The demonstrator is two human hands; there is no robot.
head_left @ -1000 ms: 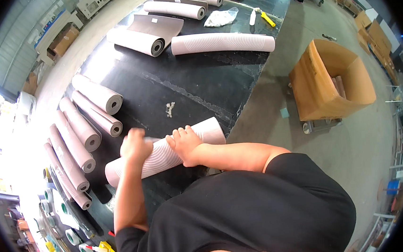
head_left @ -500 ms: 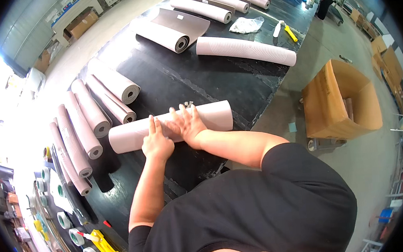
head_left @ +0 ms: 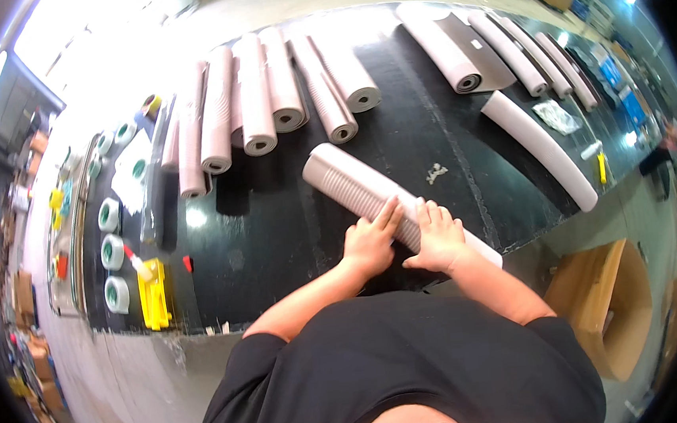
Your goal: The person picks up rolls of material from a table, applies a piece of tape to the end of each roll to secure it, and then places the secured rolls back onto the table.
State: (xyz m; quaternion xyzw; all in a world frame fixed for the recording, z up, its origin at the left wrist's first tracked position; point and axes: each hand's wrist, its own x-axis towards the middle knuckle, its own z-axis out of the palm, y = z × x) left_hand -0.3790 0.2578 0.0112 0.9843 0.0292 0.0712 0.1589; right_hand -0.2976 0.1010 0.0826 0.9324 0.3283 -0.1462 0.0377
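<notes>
A pale pink rolled mat (head_left: 356, 186) with a ribbed surface lies slantwise on the black table in front of me, its right end close to the near edge. My left hand (head_left: 371, 245) rests on the middle of the roll, fingers stretched over its top. Just beside it, my right hand (head_left: 439, 239) lies on the right part of the roll with its fingers spread. Neither hand wraps around the mat. Beyond the roll is a small heap of pale bits (head_left: 436, 173), too small to name.
Several rolled mats (head_left: 256, 99) lie side by side at the far left, more (head_left: 441, 52) at the far right. A curved roll (head_left: 544, 151) lies to the right. Tape rolls (head_left: 113, 253) and a yellow tool (head_left: 153, 294) are at left. A cardboard box (head_left: 600, 302) stands off the table.
The view has turned, so table and mats appear rotated. The mat under my hands now shows its ribbed side up and lies clear of the small pale bits. Both hands are still on it.
</notes>
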